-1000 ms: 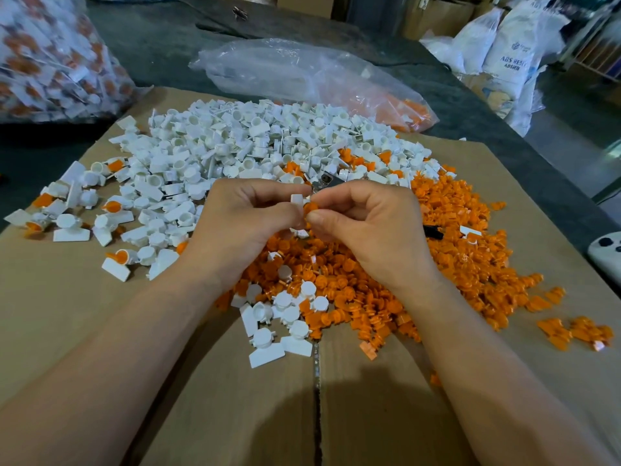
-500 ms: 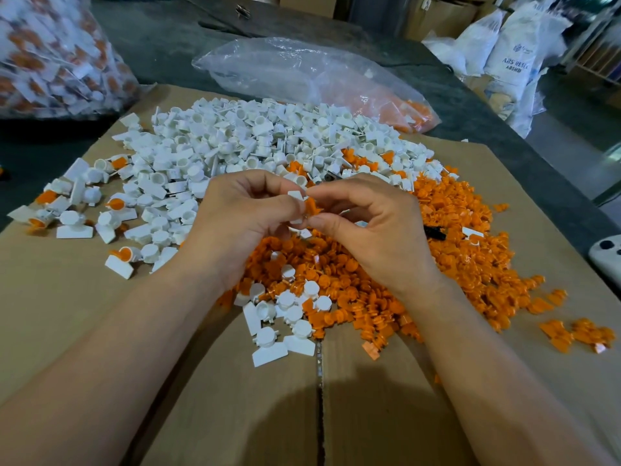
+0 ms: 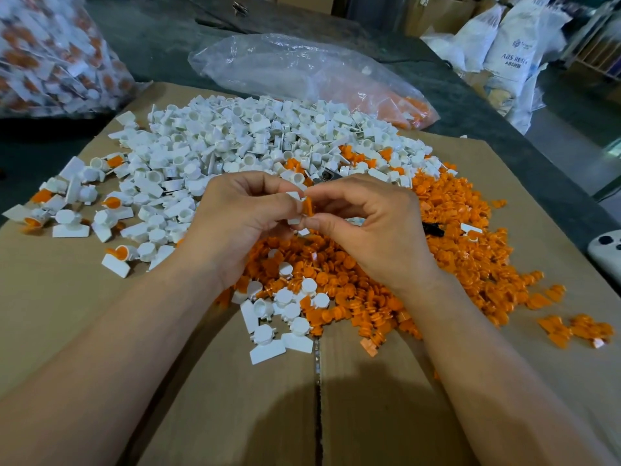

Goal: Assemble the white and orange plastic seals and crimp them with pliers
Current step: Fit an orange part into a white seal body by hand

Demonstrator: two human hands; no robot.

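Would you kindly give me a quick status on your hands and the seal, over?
Left hand pinches white seal. Right hand pinches orange insert against it. Pliers lie in the pile behind the hands, untouched.

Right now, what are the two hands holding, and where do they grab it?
The left hand pinches a white seal piece by its sides; the right hand pinches an orange insert top and bottom, against it.
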